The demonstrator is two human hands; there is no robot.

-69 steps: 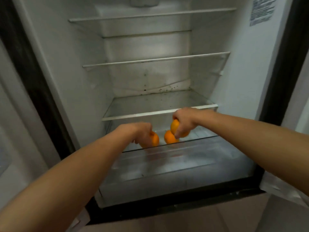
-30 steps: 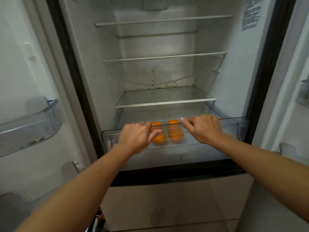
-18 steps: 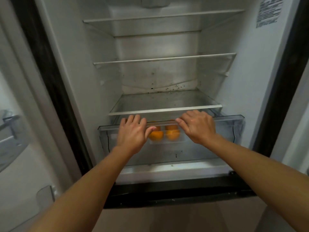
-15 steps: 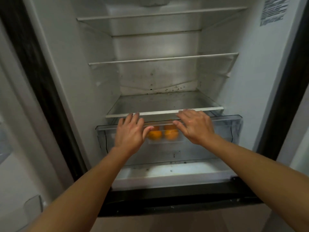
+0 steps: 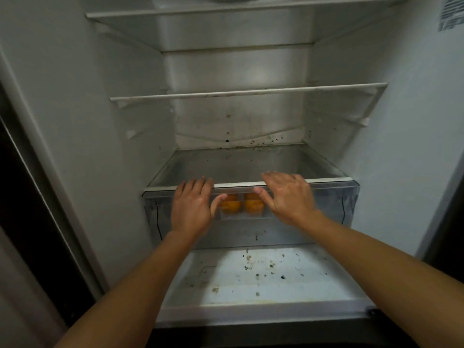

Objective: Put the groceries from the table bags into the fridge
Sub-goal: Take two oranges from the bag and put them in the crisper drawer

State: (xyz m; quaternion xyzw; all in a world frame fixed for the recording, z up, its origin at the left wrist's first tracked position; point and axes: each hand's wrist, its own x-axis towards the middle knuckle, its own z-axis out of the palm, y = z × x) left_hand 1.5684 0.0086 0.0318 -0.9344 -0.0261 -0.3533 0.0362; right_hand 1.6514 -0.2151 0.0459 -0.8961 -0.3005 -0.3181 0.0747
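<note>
Hands: the left hand [image 5: 193, 207] and right hand [image 5: 288, 197] lie flat against the drawer [image 5: 326, 204] front, holding nothing.
Oranges: the oranges [image 5: 231, 205] sit inside, just behind and between both hands.

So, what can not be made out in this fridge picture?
Head view:
Oranges: number unclear; left hand, right hand and the cloudy drawer front hide part.
Label: cut off by the right edge, print too small.
Space above top shelf: cut off by the upper edge.
</note>
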